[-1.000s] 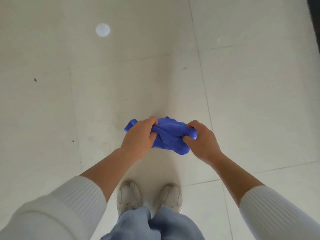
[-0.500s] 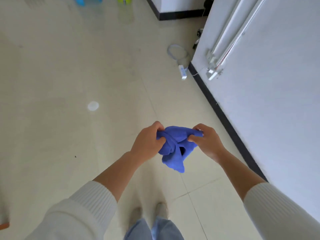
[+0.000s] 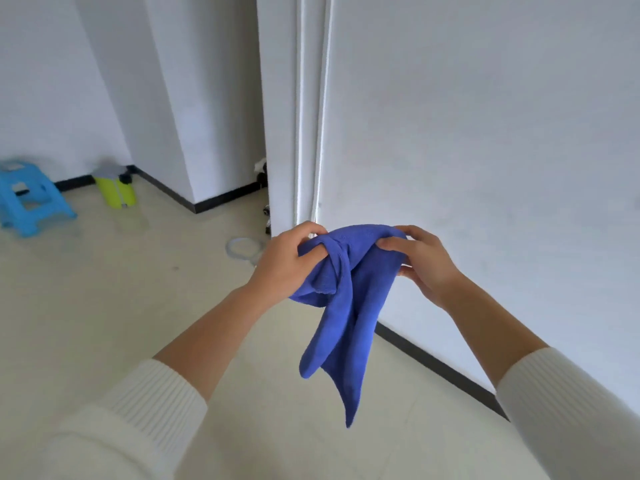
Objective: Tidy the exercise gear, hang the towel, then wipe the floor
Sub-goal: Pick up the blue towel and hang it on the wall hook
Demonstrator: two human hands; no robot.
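A blue towel (image 3: 349, 306) hangs in the air in front of me, bunched at the top with two loose ends drooping down. My left hand (image 3: 284, 265) grips its upper left part, fingers tucked into the folds. My right hand (image 3: 422, 261) pinches its upper right edge. Both hands are at the same height, close together, with the towel stretched a little between them. The cream tiled floor (image 3: 121, 306) lies below.
A white wall (image 3: 485, 150) with a black skirting strip runs along the right. Vertical white rails (image 3: 308, 116) stand just behind the hands. A clear ring (image 3: 242, 247) lies on the floor. A blue stool (image 3: 29, 199) and a yellow-green container (image 3: 117, 192) stand far left.
My view has swung up from the floor and my feet to the wall and room. Both hands have risen with the towel, and it has loosened so that its ends hang down.
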